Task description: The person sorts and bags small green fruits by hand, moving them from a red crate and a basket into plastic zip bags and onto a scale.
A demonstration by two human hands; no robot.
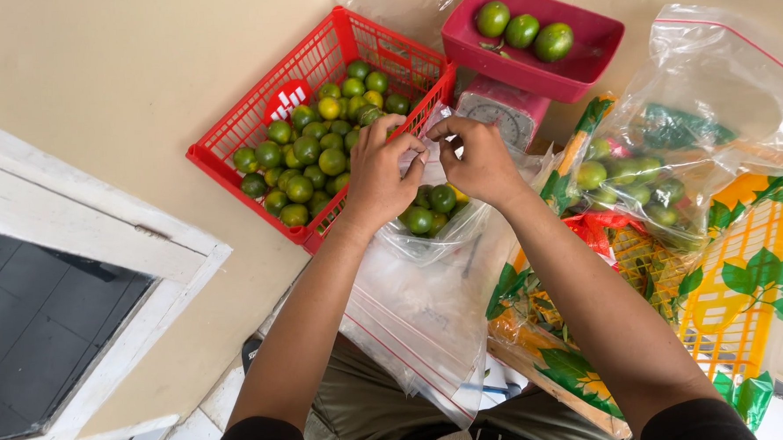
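Both hands meet just in front of the red plastic lattice basket, which is heaped with small, round, glossy green limes. The left hand and right hand each have fingers curled tight, pinching the crinkled top edge of a clear, soft plastic bag between thumb and fingertips. That bag sits against the basket's near corner and holds a cluster of limes. Right of the basket stands a pink kitchen scale with a shallow rectangular tray bearing three limes. Farther right lies a filled zip bag on yellow and green printed sacks.
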